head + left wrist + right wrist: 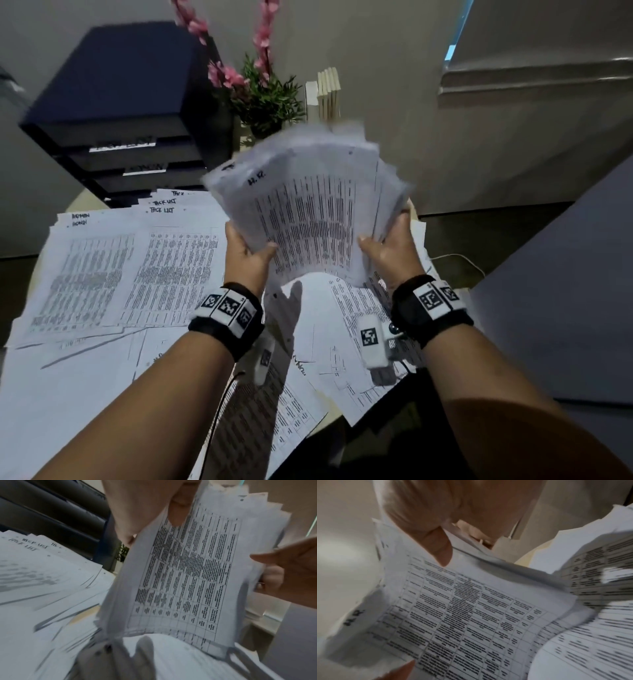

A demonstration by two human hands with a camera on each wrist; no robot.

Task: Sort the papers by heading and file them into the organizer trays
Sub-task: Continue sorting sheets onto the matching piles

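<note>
A thick stack of printed papers (308,205) is lifted above the table, tilted away from me, its top sheet a table of text with a handwritten heading. My left hand (248,255) grips the stack's left edge, thumb on top. My right hand (388,248) grips the right edge the same way. The left wrist view shows the stack (188,574) with my left thumb (178,511) pressed on it. In the right wrist view my right thumb (440,547) lies on the top sheet (462,615). The dark organizer trays (130,137) with white labels stand at the back left.
Sorted piles (130,274) headed "ADMIN" and "TASK LIST" lie fanned on the round table in front of the organizer. Loose sheets (342,342) cover the table under my wrists. A pot plant with pink flowers (263,92) stands behind the stack. A grey surface (565,308) lies at right.
</note>
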